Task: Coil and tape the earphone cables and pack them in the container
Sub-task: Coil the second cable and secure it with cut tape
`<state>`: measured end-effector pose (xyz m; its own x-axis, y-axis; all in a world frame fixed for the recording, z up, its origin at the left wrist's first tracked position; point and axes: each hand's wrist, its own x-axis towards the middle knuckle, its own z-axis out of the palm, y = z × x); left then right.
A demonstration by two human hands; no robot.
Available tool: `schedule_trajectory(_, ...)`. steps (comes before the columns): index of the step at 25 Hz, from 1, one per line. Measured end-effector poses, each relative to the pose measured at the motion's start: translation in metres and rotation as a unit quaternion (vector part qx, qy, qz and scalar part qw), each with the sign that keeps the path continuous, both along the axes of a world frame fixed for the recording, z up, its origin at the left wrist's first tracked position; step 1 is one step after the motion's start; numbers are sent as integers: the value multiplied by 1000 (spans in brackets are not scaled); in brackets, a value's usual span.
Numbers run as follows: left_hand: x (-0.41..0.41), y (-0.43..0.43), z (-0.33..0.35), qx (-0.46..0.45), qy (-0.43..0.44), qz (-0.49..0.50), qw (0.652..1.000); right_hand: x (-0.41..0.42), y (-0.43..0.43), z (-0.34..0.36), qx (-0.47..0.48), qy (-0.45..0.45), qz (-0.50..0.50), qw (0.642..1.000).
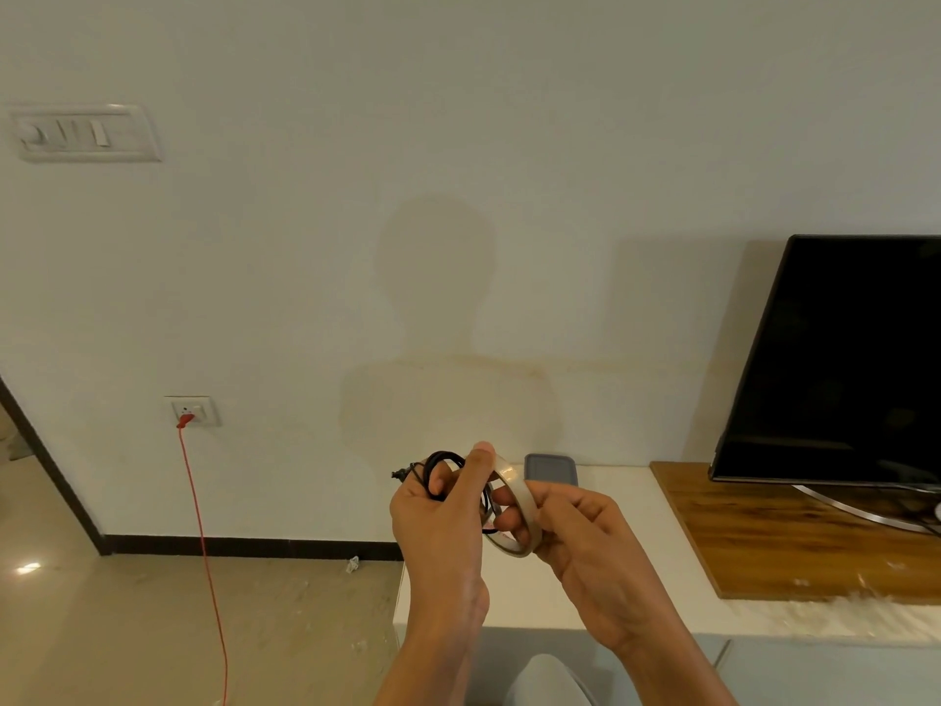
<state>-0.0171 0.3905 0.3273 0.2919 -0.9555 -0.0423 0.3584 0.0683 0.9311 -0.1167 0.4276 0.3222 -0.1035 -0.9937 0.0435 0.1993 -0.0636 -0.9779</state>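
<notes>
Fingers (478,466) pinch coiled cable (438,463), plug leftward.

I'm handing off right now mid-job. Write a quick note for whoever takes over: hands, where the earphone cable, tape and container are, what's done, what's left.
Left hand: grip closed on the coiled black earphone cable, held up in front of the wall, thumb raised against the tape roll.
Right hand: grip closed on the clear tape roll, pressed next to the coil.
Container: grey, on the white counter behind the hands, against the wall; whether it holds anything cannot be seen.
Done: this cable is coiled.
Left: no tape visible on the coil yet, so tape it, then pack it in the container. No other cables are in view.
</notes>
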Motion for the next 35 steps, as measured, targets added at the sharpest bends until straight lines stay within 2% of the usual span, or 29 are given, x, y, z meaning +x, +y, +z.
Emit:
schedule_trajectory(6,1,-3,-5,12,-3,8,1000,0,1,0,19,-35,19,999)
schedule_trajectory(13,2,-2,-2,1,-5,9,1000,-1,4,4,8,-3,35,999)
schedule_trajectory(19,10,1,-2,-41,-52,-199,978,-9,3,8,8,-20,55,998)
schedule_trajectory(21,10,3,0,-46,-55,-218,973,-8,2,6,9,-12,42,999)
schedule_trajectory(23,8,5,0,-50,-18,-187,981,-7,3,1,-28,70,-28,997)
schedule_trajectory(25,6,6,-1,-54,38,-130,989,-6,4,-5,-95,200,-165,961)
schedule_trajectory(26,4,7,-1,-58,58,-101,991,-4,5,-7,-111,228,-213,944)
schedule_trajectory(30,-2,8,-8,-62,67,-18,996,10,7,-9,-102,197,-219,950)
schedule_trajectory(35,-11,15,-11,-31,96,7,995,16,-3,-8,-101,128,-237,958)
